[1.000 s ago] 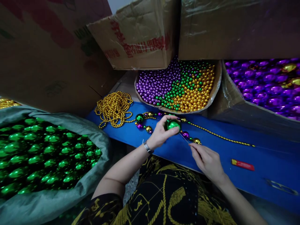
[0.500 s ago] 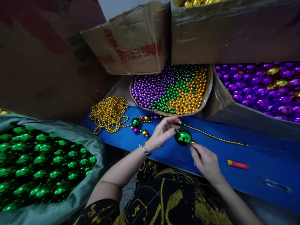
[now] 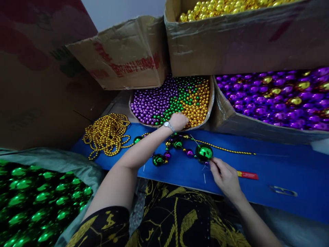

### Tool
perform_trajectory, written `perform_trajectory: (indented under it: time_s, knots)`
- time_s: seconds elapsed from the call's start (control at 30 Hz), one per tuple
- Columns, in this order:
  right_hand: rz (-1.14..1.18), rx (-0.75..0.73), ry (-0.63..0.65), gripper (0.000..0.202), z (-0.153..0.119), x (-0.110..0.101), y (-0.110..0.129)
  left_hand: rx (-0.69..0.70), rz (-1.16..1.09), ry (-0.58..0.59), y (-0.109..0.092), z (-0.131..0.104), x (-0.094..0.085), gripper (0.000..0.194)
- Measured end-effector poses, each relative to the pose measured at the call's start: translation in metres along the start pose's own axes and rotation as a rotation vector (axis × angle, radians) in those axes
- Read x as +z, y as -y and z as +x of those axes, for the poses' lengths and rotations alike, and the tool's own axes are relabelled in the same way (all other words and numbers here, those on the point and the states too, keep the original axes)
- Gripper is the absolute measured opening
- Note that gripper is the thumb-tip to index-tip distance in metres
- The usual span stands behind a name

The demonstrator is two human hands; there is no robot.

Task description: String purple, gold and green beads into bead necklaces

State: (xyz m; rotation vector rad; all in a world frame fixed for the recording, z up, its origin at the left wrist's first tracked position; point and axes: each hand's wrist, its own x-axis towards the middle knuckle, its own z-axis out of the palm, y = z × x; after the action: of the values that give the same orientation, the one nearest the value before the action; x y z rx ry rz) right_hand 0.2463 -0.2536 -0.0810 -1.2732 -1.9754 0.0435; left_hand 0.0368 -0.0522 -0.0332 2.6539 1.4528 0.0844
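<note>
My left hand (image 3: 179, 121) reaches into the box of small beads (image 3: 151, 106), over its gold part near the front rim. Its fingertips are hidden, so what they touch does not show. My right hand (image 3: 226, 176) pinches the strung beads just beside a large green ball (image 3: 205, 151). A thin needle points up and left from that ball. Left of it, a string of green, purple and gold beads (image 3: 189, 153) lies on the blue table (image 3: 185, 173).
A pile of gold bead chain (image 3: 109, 132) lies at the left, above a sack of green balls (image 3: 42, 197). Boxes of purple balls (image 3: 257, 99) and gold balls (image 3: 218, 7) stand at the right and back. A red-yellow cutter (image 3: 248, 175) and metal snips (image 3: 284, 191) lie at the right.
My left hand has left the large green ball and moved up to the small beads. The view has shifted. My right hand still pinches beside the ball.
</note>
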Motion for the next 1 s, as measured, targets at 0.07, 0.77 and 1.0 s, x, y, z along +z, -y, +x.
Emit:
perform_trajectory:
  time_s: [0.07,0.77,1.0]
  knots:
    - [-0.008,0.013,-0.007,0.011,-0.002,-0.002,-0.003,-0.048,-0.364,-0.113,0.001,-0.009,0.0,0.018]
    - [-0.145,-0.048,-0.047,0.013,-0.002,-0.007,-0.012,-0.169,-1.777,-0.163,-0.051,-0.077,-0.001,0.026]
    - [-0.16,0.142,0.074,0.023,-0.027,0.001,-0.049,-0.015,-1.583,-0.168,-0.093,-0.066,0.029,0.029]
